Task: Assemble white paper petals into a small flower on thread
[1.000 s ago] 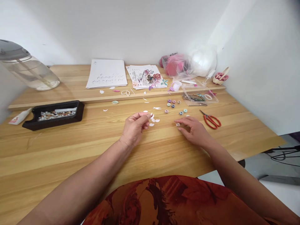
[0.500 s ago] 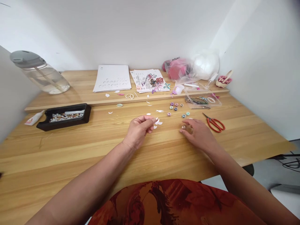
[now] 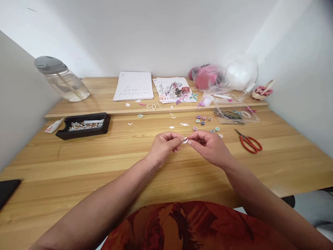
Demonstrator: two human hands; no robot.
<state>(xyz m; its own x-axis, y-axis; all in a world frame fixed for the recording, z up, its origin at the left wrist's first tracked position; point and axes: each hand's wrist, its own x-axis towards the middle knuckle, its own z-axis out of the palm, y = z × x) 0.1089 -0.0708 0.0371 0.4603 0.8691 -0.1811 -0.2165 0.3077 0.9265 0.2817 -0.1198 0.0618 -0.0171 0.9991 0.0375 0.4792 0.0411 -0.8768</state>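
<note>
Between my two hands, just above the table, is a small curved white paper cutout (image 3: 185, 140). My left hand (image 3: 166, 146) pinches it from the left with thumb and forefinger. My right hand (image 3: 210, 147) is closed too, its thumb and fingertips meeting the cutout's right edge. Fingers cover part of the piece. Beyond the hands lie other white paper cutouts (image 3: 184, 124), one of them leaf-shaped. Several small bobbins of coloured thread (image 3: 203, 123) are grouped behind my right hand, some partly hidden by it.
Red-handled scissors (image 3: 249, 141) lie to the right. Behind them is a clear plastic box (image 3: 235, 113) of slim tools. A black tray (image 3: 83, 126) of beads and a glue tube (image 3: 54, 125) sit left. A raised shelf holds a bottle (image 3: 62, 80), paper stacks (image 3: 134, 85) and flower ornaments (image 3: 182, 91).
My right hand has moved left from beside the bobbins and closed at the paper cutout in my left hand. The whole view has shifted, so the table things appear further right.
</note>
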